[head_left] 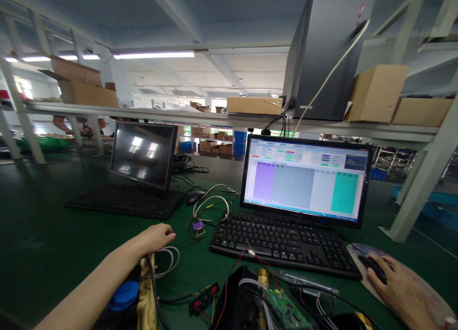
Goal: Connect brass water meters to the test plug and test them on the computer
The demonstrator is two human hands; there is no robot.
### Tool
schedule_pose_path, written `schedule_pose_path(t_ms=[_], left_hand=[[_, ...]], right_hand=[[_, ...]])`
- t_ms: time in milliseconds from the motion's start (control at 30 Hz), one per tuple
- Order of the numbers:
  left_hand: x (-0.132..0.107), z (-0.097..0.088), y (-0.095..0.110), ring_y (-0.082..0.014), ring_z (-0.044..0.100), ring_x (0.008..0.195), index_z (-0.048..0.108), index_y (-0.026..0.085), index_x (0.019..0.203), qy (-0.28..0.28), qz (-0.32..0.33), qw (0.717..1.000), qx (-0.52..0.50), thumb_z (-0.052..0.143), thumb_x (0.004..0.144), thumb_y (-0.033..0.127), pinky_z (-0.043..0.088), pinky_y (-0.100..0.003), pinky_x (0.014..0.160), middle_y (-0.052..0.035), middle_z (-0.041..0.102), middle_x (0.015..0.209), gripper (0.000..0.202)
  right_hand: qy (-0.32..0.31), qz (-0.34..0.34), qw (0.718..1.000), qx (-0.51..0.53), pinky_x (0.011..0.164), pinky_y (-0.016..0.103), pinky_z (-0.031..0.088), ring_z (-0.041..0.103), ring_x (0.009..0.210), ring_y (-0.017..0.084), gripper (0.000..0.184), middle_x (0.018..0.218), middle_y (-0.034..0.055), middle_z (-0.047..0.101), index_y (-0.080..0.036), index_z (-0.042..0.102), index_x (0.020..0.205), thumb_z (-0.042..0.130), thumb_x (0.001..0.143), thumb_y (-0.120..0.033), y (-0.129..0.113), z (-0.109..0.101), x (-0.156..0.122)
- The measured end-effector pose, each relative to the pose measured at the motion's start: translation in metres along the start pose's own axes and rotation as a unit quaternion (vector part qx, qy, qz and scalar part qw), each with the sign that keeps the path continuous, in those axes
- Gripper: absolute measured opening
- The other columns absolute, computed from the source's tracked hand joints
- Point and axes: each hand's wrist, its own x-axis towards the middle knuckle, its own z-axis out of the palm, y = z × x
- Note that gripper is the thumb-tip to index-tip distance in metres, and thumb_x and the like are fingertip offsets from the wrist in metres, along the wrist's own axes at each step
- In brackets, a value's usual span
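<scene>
Fingers [375,276] of the right hand [402,287] curl over a black mouse [370,264], which sits on a patterned pad [374,250] at the right of the green tabletop [196,272]. On the other side, the left hand [155,238] is bent inward, knuckles up, just above the top end of a yellow housing [146,296]; whether its fingers grasp anything, I cannot tell. A blue cap [124,294] shows beside that housing, partly under the forearm.

Between the hands lie an open black casing [238,299], a green circuit board [286,308], and thin red and black wires that rise to a white connector [251,252] at the near edge of the keyboard [282,244]. Behind the keyboard stands a lit monitor [304,177] showing coloured columns. Left of it, a purple plug [198,226] lies near a coiled pale cable [227,206] and a second mouse [195,197]. Farther left, a dark monitor [143,153] stands behind another keyboard [125,199]. Overhead, a shelf [200,113] carries a computer tower [322,58] and cardboard boxes [379,93].
</scene>
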Motion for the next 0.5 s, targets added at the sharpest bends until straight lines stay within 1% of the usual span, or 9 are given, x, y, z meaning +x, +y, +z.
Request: schedule_pose_path(t_ms=[167,367,500], left_hand=[[-0.0012,-0.0003,0.0006,-0.0256,0.063,0.093,0.069,0.009,0.099,0.001,0.003,1.000,0.000,0.041,0.082,0.034,0.044,-0.031,0.081,-0.0155,0.068,0.103,0.041],[-0.0027,-0.0018,0.0038,-0.0265,0.063,0.093,0.070,0.010,0.097,0.001,-0.003,1.000,0.002,0.042,0.081,0.034,0.045,-0.031,0.079,-0.0155,0.069,0.101,0.040],[-0.0054,-0.0026,0.0069,-0.0271,0.063,0.094,0.069,0.008,0.098,0.001,-0.005,1.000,0.007,0.041,0.082,0.032,0.044,-0.032,0.080,-0.0168,0.068,0.102,0.040]], right_hand=[[-0.007,-0.005,1.000,0.009,0.090,0.048,0.047,0.055,0.107,0.033,0.058,0.122,0.0158,0.053,-0.017,0.056,0.120,0.033,0.080,-0.052,0.0038,0.0029,0.0011],[-0.019,-0.003,1.000,0.008,0.090,0.048,0.047,0.054,0.109,0.033,0.059,0.121,0.0177,0.052,-0.016,0.054,0.122,0.030,0.082,-0.053,0.0046,0.0040,0.0020],[-0.006,-0.002,1.000,0.020,0.090,0.051,0.047,0.055,0.108,0.034,0.057,0.118,0.0180,0.055,-0.016,0.057,0.119,0.034,0.079,-0.050,0.0051,0.0036,0.0003]])
